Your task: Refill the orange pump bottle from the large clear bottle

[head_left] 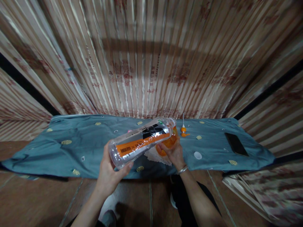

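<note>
A large clear plastic bottle (142,138) with an orange, grey and black label lies tilted in the air, its neck toward the right. My left hand (112,173) is wrapped round the base of it. Under and behind its neck is an orange translucent bottle (168,143), and my right hand (174,153) grips that one. The large bottle's neck hides the top of the orange bottle, so I cannot tell whether the two touch. White tissue (157,157) is spread on the cloth below. An orange pump head (183,130) with a pale tube lies just to the right.
A teal cloth (90,151) with yellow prints covers the narrow table. A white round cap (197,155) and a black phone (236,144) lie on the right side. Patterned curtains (146,63) hang behind and at both sides; dark poles (272,90) slant at the edges.
</note>
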The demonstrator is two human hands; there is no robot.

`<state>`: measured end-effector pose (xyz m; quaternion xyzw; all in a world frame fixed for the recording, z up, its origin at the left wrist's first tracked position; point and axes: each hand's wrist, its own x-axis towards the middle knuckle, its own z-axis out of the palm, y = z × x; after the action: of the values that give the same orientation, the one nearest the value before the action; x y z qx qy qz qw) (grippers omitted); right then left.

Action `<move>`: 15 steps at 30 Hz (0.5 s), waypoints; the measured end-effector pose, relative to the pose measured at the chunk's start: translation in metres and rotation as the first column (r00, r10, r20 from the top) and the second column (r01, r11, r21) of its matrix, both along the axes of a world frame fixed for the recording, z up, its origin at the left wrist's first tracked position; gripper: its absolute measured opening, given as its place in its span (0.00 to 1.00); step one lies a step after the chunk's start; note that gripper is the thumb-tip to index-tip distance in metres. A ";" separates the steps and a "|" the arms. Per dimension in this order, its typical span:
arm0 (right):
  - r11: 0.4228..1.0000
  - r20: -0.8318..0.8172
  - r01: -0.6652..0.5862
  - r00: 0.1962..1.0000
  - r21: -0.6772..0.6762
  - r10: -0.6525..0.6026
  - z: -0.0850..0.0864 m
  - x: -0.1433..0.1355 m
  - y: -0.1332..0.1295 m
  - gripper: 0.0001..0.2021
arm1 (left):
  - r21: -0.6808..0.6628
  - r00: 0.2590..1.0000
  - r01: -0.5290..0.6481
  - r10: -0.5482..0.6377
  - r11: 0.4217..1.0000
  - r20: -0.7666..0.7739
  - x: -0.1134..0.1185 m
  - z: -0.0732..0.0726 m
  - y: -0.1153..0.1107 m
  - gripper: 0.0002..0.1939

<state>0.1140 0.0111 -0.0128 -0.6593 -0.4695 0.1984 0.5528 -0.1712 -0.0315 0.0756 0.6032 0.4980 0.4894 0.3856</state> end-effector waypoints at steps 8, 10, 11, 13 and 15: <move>0.999 0.040 0.026 0.999 -0.022 -0.025 -0.001 0.000 0.000 0.37 | -0.006 0.999 -0.041 0.041 0.999 0.013 0.003 0.005 -0.001 0.46; 1.000 0.047 0.028 0.999 -0.007 -0.028 0.000 0.000 0.000 0.36 | -0.014 0.999 -0.042 0.042 0.999 0.026 0.004 0.006 -0.001 0.46; 1.000 0.050 0.026 0.998 -0.001 -0.026 0.000 0.000 0.000 0.36 | -0.018 0.999 -0.041 0.041 0.999 0.032 0.004 0.007 -0.001 0.46; 1.000 0.052 0.010 0.999 0.000 -0.010 0.000 0.000 0.000 0.35 | -0.030 0.999 -0.030 0.031 0.999 0.041 0.004 0.007 -0.002 0.46; 1.000 0.052 0.002 0.999 0.001 -0.002 -0.001 0.000 0.000 0.34 | -0.035 0.998 -0.028 0.030 0.999 0.046 0.003 0.007 -0.002 0.46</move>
<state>0.1142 0.0112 -0.0135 -0.6645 -0.4830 0.1805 0.5409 -0.1683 -0.0339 0.0828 0.5777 0.5059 0.5002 0.4003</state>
